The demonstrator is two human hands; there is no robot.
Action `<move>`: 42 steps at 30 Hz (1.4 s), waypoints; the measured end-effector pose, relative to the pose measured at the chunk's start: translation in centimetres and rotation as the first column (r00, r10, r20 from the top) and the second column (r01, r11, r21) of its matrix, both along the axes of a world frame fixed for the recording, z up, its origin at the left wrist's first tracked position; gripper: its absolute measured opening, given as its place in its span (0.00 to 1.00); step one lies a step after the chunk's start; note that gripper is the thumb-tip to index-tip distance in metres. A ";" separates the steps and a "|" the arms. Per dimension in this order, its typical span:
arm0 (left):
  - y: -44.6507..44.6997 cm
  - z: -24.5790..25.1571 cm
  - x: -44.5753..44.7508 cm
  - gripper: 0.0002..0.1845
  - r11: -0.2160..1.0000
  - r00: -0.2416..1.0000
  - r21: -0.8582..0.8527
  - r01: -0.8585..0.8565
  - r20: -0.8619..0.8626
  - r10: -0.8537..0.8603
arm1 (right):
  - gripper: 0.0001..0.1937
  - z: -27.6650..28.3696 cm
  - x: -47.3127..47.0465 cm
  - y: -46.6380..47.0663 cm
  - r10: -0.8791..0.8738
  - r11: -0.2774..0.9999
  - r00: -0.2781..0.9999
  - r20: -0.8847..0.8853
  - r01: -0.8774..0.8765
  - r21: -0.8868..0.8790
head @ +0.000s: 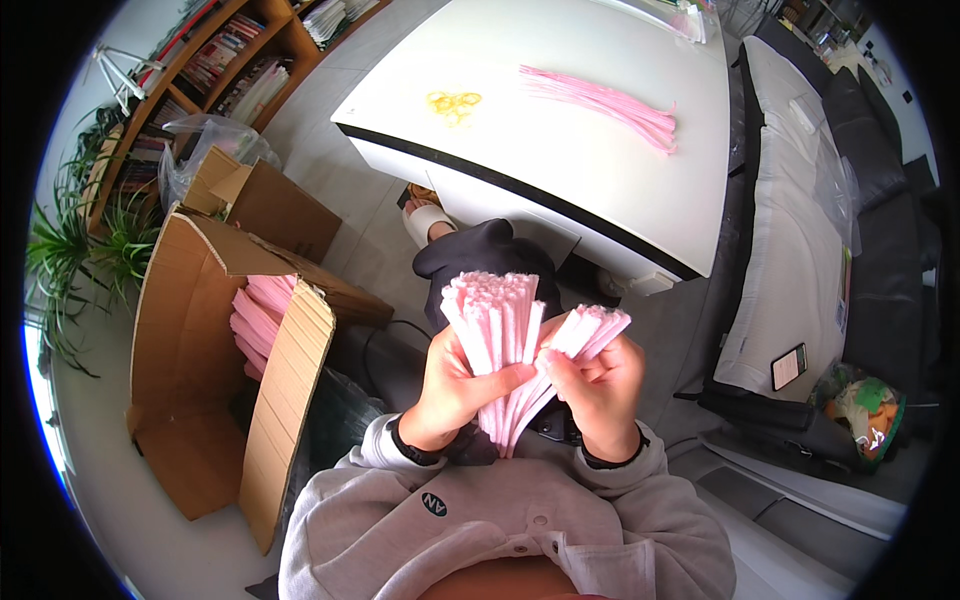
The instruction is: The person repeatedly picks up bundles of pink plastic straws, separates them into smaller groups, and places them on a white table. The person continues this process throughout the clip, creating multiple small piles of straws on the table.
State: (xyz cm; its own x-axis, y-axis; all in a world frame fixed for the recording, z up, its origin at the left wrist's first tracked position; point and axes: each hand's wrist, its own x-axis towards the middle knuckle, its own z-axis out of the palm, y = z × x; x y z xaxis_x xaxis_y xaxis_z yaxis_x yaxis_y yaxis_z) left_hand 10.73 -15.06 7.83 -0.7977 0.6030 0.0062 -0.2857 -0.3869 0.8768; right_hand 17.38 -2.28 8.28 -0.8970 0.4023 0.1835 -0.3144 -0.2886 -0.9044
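Note:
My left hand (pixel 457 382) grips a thick bundle of pale pink fuzzy pipe cleaners (pixel 499 315), their cut ends facing up. Held in my right hand (pixel 604 382) is a smaller bunch of the same pink stems (pixel 589 330), fanned off to the right. Both bunches come together lower down, close to my chest, where their far ends are hidden. On the white table (pixel 480 172) ahead lies a loose bundle of longer-looking pink stems (pixel 600 105). Left of that bundle is a small heap of yellowish rubber bands (pixel 452 106).
At my left an opened cardboard box (pixel 289 390) holds more pink bundles (pixel 262 319). Behind it stand a smaller carton (pixel 281 210), a spiky green plant (pixel 67 240) and a wooden bookshelf (pixel 281 45). To the right, a dark sofa (pixel 885 277) bears a phone (pixel 788 367) and a plastic bag (pixel 862 412).

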 end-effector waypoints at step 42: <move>-0.3 -0.8 0.1 0.27 0.991 0.970 -0.074 0.115 -0.207 -0.128 | 0.09 0.8 -0.6 -0.1 -0.104 0.978 0.982 0.157 0.072 0.195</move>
State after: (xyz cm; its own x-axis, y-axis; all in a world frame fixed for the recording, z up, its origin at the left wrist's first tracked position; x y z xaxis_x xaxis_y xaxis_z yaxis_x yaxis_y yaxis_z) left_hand 10.86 -15.39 7.07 -0.7029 0.6999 0.1268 -0.1330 -0.3044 0.9432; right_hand 16.77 -2.39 9.12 -0.8836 0.4537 0.1156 -0.1726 -0.0862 -0.9812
